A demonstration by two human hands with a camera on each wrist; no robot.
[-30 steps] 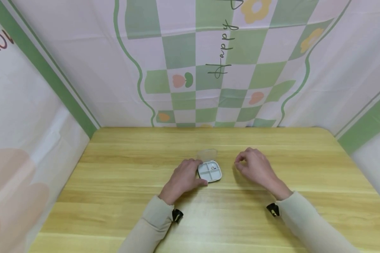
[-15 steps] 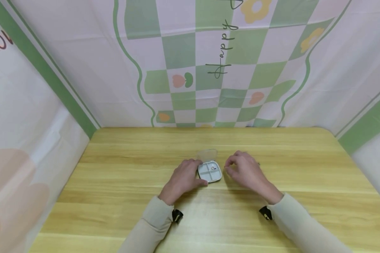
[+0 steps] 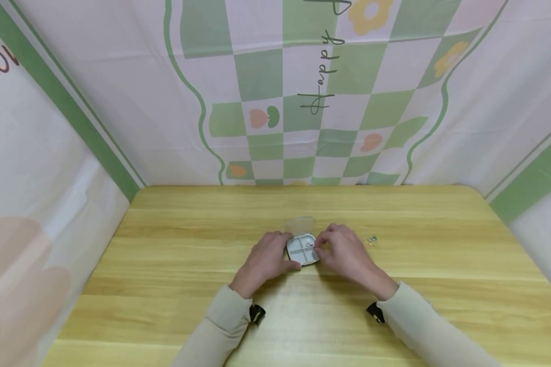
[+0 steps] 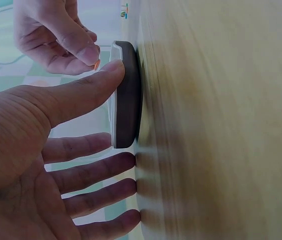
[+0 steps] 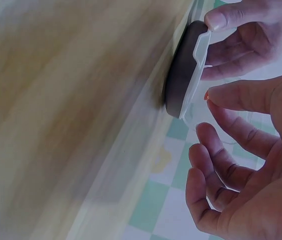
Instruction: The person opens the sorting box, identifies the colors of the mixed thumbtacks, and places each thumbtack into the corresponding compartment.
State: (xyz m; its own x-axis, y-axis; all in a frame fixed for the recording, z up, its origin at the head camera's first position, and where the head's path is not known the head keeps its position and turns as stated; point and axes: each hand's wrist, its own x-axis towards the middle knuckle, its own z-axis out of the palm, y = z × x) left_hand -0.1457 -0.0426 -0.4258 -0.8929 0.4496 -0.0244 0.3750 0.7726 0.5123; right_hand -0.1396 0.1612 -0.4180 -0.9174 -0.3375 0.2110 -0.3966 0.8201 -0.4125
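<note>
A small four-compartment pill box sits on the table, white inside and dark outside. Its clear lid lies folded back, away from the person. The left hand holds the box from its left, thumb on the near side and index finger at the far side; the other fingers spread beside it in the left wrist view. Over the right rim, the right hand pinches a tiny orange piece between thumb and index finger, mostly covered by the fingertips. A small ring-like thing rests in the far right compartment.
Several tiny rings or earrings, some with green, lie in a small cluster to the right of the right hand. The wooden table ends at a hanging cloth with green and white checks.
The right hand has moved left to the box's right rim, pinching the tiny orange piece, and the small cluster on the table has come into sight. The left hand stays put.
</note>
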